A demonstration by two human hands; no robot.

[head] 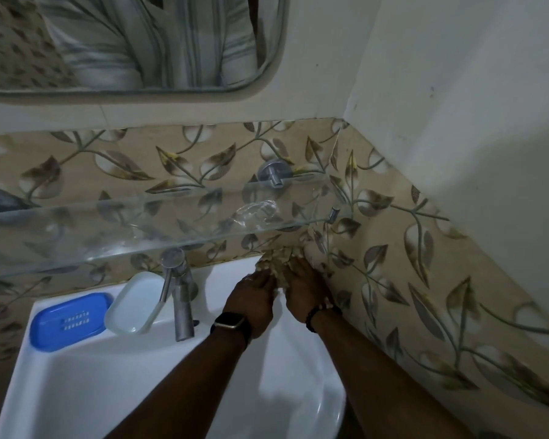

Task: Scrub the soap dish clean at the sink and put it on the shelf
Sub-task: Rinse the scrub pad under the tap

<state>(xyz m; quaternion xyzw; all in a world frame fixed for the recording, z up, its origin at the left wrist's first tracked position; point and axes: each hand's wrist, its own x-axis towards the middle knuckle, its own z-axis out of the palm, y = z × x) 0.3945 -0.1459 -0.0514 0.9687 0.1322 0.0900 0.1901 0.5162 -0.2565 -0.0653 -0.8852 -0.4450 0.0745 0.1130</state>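
Left hand (pixel 251 296) and right hand (pixel 302 288) at the sink's (pixel 76 381) back corner. Fingertips blurred under the glass shelf (pixel 108 223), so I cannot tell what I grip. Soap dish (pixel 69 318) parked left of the tap (pixel 179 299), likely awaiting scrubbing.

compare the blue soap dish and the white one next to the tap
The blue dish is solid-coloured with slots in its middle; the white dish is pale, translucent and plain. The blue dish lies farthest left; the white dish sits between it and the tap. Both are rounded rectangles on the sink rim.
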